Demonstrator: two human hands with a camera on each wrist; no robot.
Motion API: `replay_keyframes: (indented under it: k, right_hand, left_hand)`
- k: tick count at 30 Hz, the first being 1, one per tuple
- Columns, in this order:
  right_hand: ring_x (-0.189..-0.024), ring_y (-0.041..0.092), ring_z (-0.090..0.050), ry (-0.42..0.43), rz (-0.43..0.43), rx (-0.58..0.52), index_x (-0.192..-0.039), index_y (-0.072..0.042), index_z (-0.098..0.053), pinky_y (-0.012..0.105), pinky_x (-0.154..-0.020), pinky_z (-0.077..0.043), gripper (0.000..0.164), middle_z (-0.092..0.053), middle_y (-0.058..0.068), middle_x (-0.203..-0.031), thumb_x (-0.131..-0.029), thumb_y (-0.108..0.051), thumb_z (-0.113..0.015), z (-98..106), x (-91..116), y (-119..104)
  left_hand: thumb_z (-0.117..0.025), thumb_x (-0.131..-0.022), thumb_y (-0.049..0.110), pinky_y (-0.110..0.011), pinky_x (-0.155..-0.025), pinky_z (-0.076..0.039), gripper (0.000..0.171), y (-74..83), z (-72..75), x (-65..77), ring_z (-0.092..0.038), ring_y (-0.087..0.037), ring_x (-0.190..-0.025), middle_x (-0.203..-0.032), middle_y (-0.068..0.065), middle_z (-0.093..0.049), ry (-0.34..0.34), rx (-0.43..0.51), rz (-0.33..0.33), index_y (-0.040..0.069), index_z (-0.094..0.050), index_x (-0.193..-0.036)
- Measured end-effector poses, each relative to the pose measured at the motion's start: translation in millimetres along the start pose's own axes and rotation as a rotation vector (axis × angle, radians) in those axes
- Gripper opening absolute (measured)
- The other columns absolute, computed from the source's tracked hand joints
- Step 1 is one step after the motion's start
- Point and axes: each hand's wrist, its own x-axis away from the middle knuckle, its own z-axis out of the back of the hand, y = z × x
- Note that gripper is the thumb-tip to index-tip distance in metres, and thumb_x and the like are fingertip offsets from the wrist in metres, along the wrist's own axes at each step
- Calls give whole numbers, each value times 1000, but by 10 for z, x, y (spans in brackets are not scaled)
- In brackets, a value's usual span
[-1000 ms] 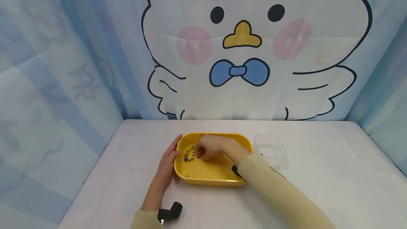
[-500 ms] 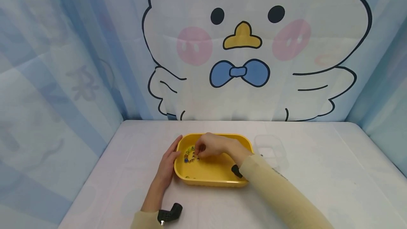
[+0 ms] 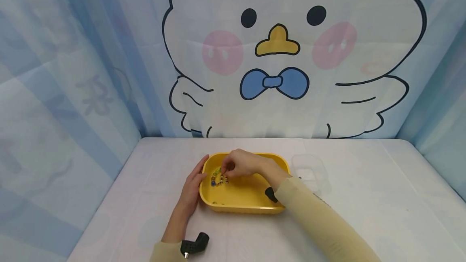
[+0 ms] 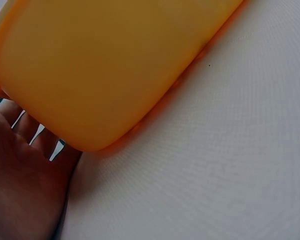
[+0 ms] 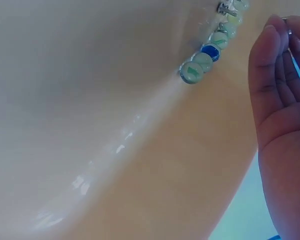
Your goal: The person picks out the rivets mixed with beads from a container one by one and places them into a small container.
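My left hand [image 3: 192,189] holds the left end of a yellow plastic tray [image 3: 251,209], thumb at the rim and fingers along the outside wall. In the left wrist view those fingers [image 4: 27,125] pass partly behind the tray's corner. Glass marbles [image 3: 213,182], mostly clear with green and one deep blue, lie in the tray's left part. Small silvery metal pieces [image 3: 226,180] lie beside them. Above these my right hand [image 3: 242,163] pinches a tiny shiny metal piece [image 5: 289,31] between thumb and fingertips, mostly hidden. In the right wrist view the marbles [image 5: 191,72] form a row.
A clear plastic container [image 3: 309,173] stands on the white-covered table [image 3: 364,197], right of the tray. One or two small pieces [image 3: 214,203] lie by the tray's front wall. Behind the table hangs a printed curtain [image 3: 276,112].
My right hand has risen slightly and shifted a little left, uncovering more of the metal pieces. The left hand and tray stay in place.
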Motion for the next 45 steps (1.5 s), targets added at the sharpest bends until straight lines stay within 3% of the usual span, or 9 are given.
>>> replay_keyframes:
  k: [10,21,31,45]
  right_hand:
    - [-78,12,-58,13,11,3,-98,-3,-72,22,-74,-53,9,-68,3,-89,-89,-1,-70,26,10,-62]
    - [-80,15,-59,68,-10,8,-100,-3,-72,25,-75,-54,11,-65,-4,-87,-89,-4,-69,173,107,-111]
    - [-81,17,-60,87,-36,-29,-95,-11,-70,25,-75,-55,10,-66,-2,-89,-90,-3,-69,317,227,-170]
    - [-82,18,-58,140,-38,-6,-97,-8,-70,27,-75,-55,9,-65,-1,-87,-89,-4,-68,497,344,-215]
  left_hand:
    - [-35,-101,10,-41,-122,-15,58,13,-9,6,-17,-18,-152,-165,1,-25,3,1,-3,18,-35,-159]
    - [-35,-101,10,-42,-122,-13,58,7,0,-13,-16,-18,-152,-165,1,-25,5,1,1,17,-35,-159]
    - [-36,-101,10,-43,-122,-12,58,11,7,-8,-15,-18,-152,-165,1,-25,7,4,6,18,-35,-159]
    - [-35,-101,10,-43,-122,-12,58,1,-3,-2,-15,-18,-152,-165,2,-25,11,9,3,18,-36,-158]
